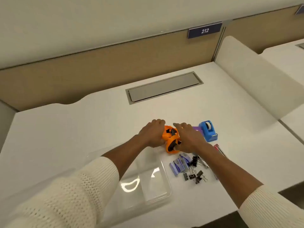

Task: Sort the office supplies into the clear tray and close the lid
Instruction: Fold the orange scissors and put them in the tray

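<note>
Head view: two orange-and-black tape dispensers (171, 139) mid-desk, left hand (152, 134) and right hand (189, 139) closed on them; one blue tape dispenser (208, 130) far right; several black binder clips (196, 171), count unclear; staple boxes (179, 164) blurred; purple item (196, 128) half hidden; clear tray (164, 176) near left, empty.

Looking down on a white desk (65, 129), its tabletop taking soft, even light. Sitting toward the tabletop's far edge: a grey rectangular cable hatch (164, 87), closed flush. Rising behind that far edge: a tan partition panel (98, 66) with a pale cream wall (98, 18) above. Hanging at the panel's top right: a dark blue number plate (204, 30) reading 212. Standing along the tabletop's right edge: a white rounded divider (250, 76), with a neighbouring desk (286, 56) showing beyond.
</note>
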Tool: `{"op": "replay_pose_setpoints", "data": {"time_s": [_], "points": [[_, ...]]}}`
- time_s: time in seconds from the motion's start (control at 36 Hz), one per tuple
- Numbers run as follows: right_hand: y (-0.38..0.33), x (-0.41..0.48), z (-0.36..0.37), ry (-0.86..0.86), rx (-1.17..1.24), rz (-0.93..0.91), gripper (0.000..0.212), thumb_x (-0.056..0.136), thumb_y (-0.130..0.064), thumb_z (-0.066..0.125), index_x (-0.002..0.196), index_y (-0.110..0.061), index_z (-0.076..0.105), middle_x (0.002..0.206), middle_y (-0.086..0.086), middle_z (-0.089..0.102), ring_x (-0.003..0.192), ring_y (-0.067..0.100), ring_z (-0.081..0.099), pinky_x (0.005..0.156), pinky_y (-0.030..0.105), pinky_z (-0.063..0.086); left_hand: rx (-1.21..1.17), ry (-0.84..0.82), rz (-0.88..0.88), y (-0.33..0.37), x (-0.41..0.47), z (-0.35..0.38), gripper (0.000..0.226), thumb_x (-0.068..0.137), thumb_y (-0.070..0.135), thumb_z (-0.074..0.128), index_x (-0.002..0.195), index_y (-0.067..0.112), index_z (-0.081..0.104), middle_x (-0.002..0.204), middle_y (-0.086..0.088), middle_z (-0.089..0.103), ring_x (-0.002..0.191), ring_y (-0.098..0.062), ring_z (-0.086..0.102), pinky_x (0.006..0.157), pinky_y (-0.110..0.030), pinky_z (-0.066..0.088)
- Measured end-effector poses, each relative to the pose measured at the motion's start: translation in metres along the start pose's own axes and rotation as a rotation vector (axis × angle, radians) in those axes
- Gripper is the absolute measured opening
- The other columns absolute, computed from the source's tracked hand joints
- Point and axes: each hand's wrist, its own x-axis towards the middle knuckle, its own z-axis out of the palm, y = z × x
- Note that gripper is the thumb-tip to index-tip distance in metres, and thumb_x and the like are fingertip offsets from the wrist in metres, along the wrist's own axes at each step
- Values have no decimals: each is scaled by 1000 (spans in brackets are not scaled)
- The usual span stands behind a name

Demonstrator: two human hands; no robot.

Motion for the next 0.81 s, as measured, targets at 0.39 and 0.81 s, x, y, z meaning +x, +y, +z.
{"op": "replay_pose_setpoints", "data": {"time_s": [0.39,0.81], "points": [[8,23,39,28,208,54,73,81,-34,81,143,-16,46,130,14,51,99,32,65,75,32,48,-56,-177,-25,14,40,26,47,82,26,76,121,11,54,120,-15,51,102,-33,60,88,-43,54],[-15,2,-9,286,505,-8,41,75,-34,88,105,-14,68,93,6,76,78,22,69,74,36,56,-107,54,-23,13,-8,-56,31,82,20,77,108,15,62,97,-4,62,89,-21,57,69,-30,41]]}}
